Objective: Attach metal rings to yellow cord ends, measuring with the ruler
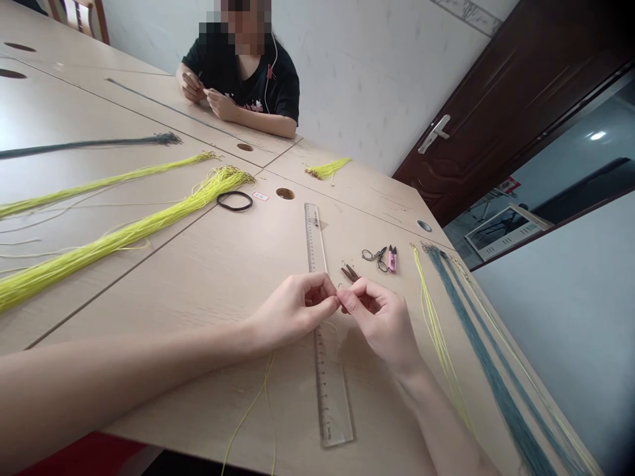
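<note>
My left hand [302, 305] is closed in a pinch over a clear ruler [335, 396]. A thin yellow cord [265, 383] hangs from it in a loop toward the table's front edge. Fingertip to fingertip with it, my right hand [381, 317] is also pinched. A tiny curved wire or hook [340, 286] shows at the meeting fingertips. Small dark-bladed snips [350, 273] stick out past the right fingers; their red handle is mostly hidden in that hand. The ruler lies flat, crossing under both hands.
Yellow cord bundles [149, 228] lie left, teal cords [471, 317] right. Folding scissors [377, 258] and pink snips [392, 259] rest beyond my right hand. A black band [235, 201] and short yellow bundle [330, 168] lie farther back. Across the table [198, 291] sits a person [243, 86].
</note>
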Motion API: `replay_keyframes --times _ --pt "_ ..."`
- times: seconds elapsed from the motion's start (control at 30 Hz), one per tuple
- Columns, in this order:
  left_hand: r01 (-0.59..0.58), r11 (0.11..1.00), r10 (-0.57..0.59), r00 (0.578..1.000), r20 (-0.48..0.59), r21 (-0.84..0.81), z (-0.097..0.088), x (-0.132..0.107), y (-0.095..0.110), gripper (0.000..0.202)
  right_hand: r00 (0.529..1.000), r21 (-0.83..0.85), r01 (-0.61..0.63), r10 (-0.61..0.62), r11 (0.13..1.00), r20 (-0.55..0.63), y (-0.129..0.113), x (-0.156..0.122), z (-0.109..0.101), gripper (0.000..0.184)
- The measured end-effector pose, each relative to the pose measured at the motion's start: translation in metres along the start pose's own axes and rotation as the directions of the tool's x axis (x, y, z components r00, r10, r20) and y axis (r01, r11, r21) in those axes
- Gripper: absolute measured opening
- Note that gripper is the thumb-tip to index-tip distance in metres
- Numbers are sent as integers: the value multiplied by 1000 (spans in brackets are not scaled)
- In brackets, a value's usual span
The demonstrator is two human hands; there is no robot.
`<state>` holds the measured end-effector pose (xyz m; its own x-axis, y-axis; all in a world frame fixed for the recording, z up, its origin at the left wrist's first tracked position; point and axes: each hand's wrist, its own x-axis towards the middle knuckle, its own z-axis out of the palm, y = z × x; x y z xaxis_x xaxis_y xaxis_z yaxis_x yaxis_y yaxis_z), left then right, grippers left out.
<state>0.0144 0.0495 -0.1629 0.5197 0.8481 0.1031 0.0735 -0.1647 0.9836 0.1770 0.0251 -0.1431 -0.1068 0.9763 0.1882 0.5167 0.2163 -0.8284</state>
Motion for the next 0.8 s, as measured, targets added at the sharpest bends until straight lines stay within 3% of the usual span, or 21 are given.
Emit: replay_keyframes --times 0.27,0.37,0.53,0.8 --pt "30 999 -30 1000 4 34 -1 0 -2 22 999 -62 39 -37 997 39 0 0 -3 16" --pt "51 998 -51 999 8 30 -1 1 -1 21 990 -149 137 -133 979 40 1 0 -3 14" --pt "52 998 -53 999 12 31 0 1 -1 19 936 -359 343 -348 868 53 3 -1 -3 14" --pt "52 998 -53 998 21 28 -1 1 -2 19 907 -433 404 -415 806 73 6 0 -1 11"
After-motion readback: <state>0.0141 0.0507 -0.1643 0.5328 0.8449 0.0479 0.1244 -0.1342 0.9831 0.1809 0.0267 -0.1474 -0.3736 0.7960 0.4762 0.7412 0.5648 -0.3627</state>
